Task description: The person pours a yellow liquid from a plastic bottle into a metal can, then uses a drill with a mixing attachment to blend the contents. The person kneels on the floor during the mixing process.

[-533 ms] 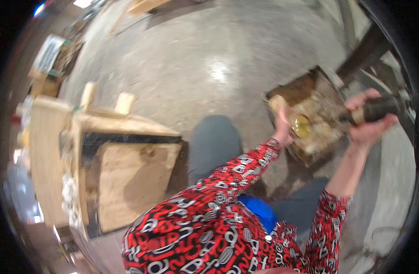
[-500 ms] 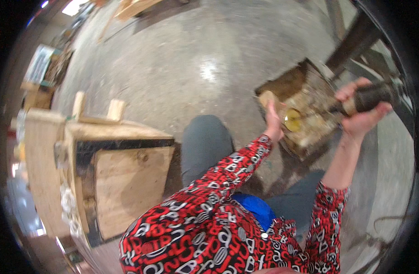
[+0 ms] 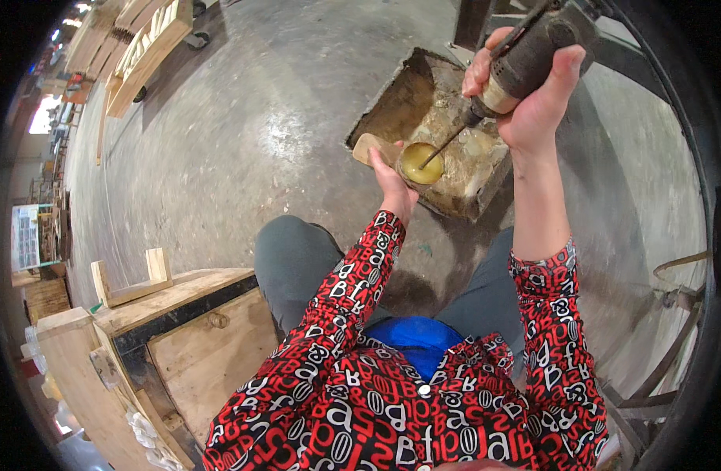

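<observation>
My right hand [image 3: 529, 98] grips a dark power drill [image 3: 533, 59], angled down to the left. From its chuck a long thin bit [image 3: 447, 147] runs into a round cup-like thing [image 3: 412, 174] that is yellow inside. My left hand [image 3: 393, 182] is closed around this cup from its near left side. A pale, rounded wooden piece [image 3: 368, 147] sticks out past my left fingers; whether it joins the cup, I cannot tell. Both hands are over a worn, dirty box [image 3: 388, 96] on the floor, with pale residue inside.
To my left stands a wooden cabinet-like box [image 3: 211, 353] with a small wooden frame [image 3: 140, 281] on top. Farther off is a wheeled wooden cart [image 3: 152, 59]. Dark metal legs [image 3: 472, 23] rise behind the dirty box, and metal bars [image 3: 666, 369] stand at the right.
The view has swung to the right, so both hands and the box appear farther left and higher. The drill now points down, its bit reaching into the yellow cup.
</observation>
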